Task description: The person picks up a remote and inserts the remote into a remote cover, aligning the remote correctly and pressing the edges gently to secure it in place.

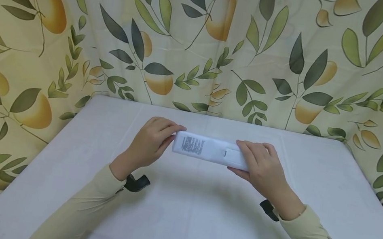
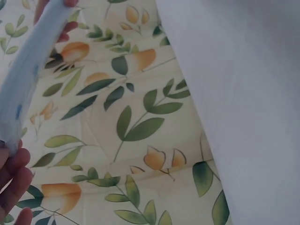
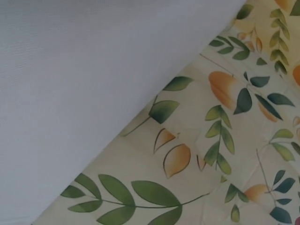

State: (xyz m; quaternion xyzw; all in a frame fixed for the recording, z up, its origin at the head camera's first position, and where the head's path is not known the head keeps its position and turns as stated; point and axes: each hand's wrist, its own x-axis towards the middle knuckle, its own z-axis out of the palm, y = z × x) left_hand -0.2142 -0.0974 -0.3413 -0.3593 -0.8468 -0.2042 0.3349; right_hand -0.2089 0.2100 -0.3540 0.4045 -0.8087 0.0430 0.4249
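Observation:
A long white remote control point(image 1: 213, 149) is held above the table in the head view, its back facing up. Grey printed text covers the left part of that back, and a small battery-cover catch shows near the right. At the left end, my left hand point(image 1: 149, 142) pinches a corner between thumb and fingers. My right hand point(image 1: 263, 166) grips the other end, fingers over the top edge and thumb below. The left wrist view shows the remote's narrow side, which looks wrapped in clear film, along with the left fingertips point(image 2: 16, 176). Neither hand nor remote can be made out in the right wrist view.
A white-covered table point(image 1: 180, 224) spreads under both arms. Behind it and at its sides hangs a cream curtain point(image 1: 195, 91) printed with leaves and orange fruit. Black straps point(image 1: 136, 183) stick out under both wrists.

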